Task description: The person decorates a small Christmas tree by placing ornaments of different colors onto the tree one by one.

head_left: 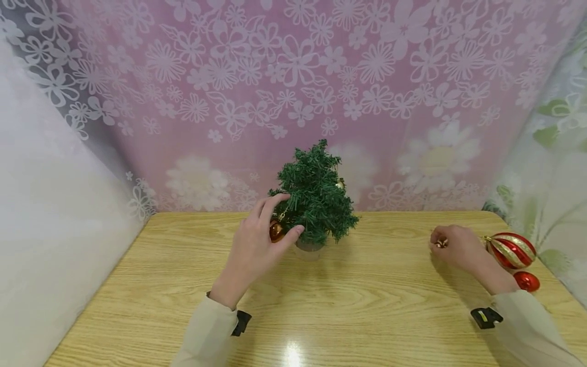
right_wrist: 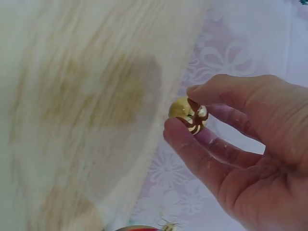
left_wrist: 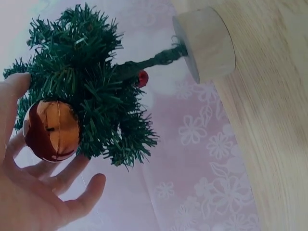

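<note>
A small green artificial Christmas tree (head_left: 316, 188) stands upright on the table in a round wooden base (left_wrist: 207, 45). A shiny copper-coloured bauble (left_wrist: 53, 130) hangs at its left side by a gold loop. My left hand (head_left: 257, 244) is around this bauble with fingers spread, the fingertips right at the branches and the thumb near the lower foliage. Away to the right, my right hand (head_left: 460, 247) pinches a small gold bauble (right_wrist: 180, 107) between thumb and fingertips, low over the table. The fingers hide part of that bauble.
By the right forearm lie a large red-and-gold striped bauble (head_left: 512, 250) and a shiny red bauble (head_left: 526, 281). On the tree are a gold ornament (head_left: 340, 183) at the right and a small red ball (left_wrist: 143, 78). A floral curtain (head_left: 293, 102) hangs behind the wooden table (head_left: 357, 306).
</note>
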### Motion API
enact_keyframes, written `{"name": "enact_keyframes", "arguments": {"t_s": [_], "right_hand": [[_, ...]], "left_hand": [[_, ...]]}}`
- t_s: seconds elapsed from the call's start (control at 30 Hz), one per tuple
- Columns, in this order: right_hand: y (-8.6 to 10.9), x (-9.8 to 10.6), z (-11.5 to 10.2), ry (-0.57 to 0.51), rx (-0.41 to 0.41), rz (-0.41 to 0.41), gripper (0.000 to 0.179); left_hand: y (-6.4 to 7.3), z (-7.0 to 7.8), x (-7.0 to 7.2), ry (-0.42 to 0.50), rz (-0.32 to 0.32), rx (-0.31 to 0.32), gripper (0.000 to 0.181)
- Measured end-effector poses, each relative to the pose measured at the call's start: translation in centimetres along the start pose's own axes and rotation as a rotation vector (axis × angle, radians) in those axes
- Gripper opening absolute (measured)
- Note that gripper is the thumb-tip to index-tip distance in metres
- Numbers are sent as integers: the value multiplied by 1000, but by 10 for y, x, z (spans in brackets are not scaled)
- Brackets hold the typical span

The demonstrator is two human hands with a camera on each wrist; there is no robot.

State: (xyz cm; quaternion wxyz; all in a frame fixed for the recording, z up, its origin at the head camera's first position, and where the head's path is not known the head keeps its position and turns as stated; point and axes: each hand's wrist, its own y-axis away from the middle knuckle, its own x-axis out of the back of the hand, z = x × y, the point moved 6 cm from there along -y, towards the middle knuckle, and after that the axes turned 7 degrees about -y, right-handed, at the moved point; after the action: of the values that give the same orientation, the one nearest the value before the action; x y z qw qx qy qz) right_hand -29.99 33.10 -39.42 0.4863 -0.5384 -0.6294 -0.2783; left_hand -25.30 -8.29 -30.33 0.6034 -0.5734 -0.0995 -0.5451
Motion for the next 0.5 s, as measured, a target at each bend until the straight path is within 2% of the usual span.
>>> {"name": "enact_keyframes", "arguments": {"t_s": [0.27,0.5], "right_hand": [[10,11,-21,-33,18,96,13],[19,23,-48,-64,145,290,18]], "left_hand": [[-1,-6,0,46,-69,26,62],[-1,-10,-1,72,-94,33,63]]}}
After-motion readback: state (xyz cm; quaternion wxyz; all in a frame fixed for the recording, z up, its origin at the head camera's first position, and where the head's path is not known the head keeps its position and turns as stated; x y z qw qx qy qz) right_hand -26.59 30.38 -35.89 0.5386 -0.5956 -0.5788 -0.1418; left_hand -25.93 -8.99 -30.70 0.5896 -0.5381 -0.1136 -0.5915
